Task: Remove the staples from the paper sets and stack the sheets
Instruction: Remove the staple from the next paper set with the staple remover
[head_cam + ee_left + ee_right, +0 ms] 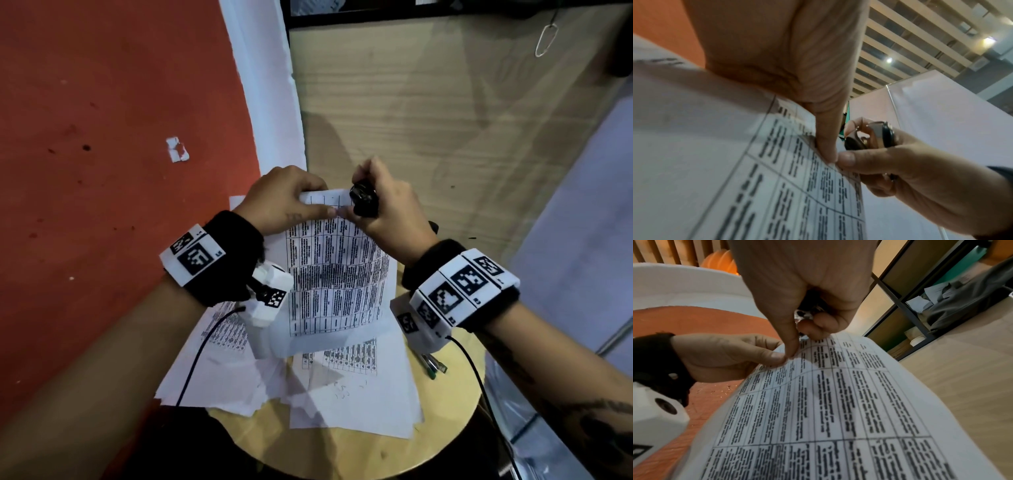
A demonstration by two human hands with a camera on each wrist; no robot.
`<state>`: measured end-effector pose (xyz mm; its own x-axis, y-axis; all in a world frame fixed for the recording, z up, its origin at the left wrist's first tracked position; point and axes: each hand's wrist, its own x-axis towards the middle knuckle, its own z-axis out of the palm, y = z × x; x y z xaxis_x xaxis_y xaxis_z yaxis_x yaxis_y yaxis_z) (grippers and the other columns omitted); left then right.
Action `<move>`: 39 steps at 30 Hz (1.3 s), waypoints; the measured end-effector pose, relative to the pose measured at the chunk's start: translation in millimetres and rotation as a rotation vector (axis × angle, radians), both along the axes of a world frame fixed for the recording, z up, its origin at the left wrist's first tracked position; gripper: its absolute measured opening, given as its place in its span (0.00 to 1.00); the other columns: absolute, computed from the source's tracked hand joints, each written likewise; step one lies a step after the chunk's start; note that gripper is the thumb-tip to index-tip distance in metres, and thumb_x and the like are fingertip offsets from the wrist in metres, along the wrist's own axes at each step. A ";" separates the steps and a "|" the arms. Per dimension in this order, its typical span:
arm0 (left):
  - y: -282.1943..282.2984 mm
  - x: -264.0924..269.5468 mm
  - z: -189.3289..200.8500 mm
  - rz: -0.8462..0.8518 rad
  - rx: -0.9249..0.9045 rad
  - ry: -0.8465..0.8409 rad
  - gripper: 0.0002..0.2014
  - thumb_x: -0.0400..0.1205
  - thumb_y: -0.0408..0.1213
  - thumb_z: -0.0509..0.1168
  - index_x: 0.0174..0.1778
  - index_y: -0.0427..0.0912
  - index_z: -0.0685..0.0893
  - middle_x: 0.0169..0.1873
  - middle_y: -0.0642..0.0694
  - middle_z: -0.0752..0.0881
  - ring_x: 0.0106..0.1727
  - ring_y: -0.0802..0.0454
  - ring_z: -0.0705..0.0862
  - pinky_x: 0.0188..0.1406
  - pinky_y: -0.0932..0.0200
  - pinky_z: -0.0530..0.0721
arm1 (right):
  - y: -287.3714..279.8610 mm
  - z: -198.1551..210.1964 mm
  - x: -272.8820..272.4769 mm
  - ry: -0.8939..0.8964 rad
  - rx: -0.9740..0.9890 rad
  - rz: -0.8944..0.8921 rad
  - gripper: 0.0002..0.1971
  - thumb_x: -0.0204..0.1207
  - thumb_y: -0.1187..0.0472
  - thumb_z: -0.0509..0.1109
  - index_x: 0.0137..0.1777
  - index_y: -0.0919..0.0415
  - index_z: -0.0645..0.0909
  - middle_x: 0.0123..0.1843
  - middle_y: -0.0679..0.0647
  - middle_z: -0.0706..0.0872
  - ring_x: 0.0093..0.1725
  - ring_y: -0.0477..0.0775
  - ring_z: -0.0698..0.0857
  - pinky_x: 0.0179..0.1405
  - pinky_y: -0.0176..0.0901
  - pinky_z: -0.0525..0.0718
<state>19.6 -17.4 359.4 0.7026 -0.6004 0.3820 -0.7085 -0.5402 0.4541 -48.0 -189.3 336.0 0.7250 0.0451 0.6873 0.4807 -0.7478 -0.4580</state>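
Observation:
I hold a paper set [335,281] printed with a table of text upright over the round table. My left hand [318,202] pinches its top edge, thumb on the printed face [826,146]. My right hand [356,209] grips a black staple remover [363,200] at the sheet's top right corner, and its thumb tip meets the left thumb on the paper [791,352]. The staple remover [869,138] shows metal jaws close to the paper's edge. The staple itself is hidden. The paper set [838,402] curves toward me.
Several loose printed sheets [342,387] lie spread on the round wooden table [376,455]. Pens [433,366] lie at its right side under my right wrist. A white paper scrap [177,149] lies on the red floor to the left.

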 end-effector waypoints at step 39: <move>-9.3 -37.6 13.3 -0.102 -0.308 0.157 0.11 0.63 0.52 0.75 0.28 0.48 0.88 0.26 0.43 0.80 0.32 0.55 0.74 0.35 0.56 0.70 | 6.8 6.1 -36.8 -0.265 -0.341 -0.033 0.23 0.51 0.69 0.83 0.46 0.69 0.78 0.47 0.64 0.79 0.38 0.64 0.80 0.24 0.53 0.83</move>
<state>-18.0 -26.7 372.6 0.7097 -0.5436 0.4481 -0.6601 -0.2910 0.6925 -84.8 -182.5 342.1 0.5307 0.2816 0.7994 0.5214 -0.8521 -0.0460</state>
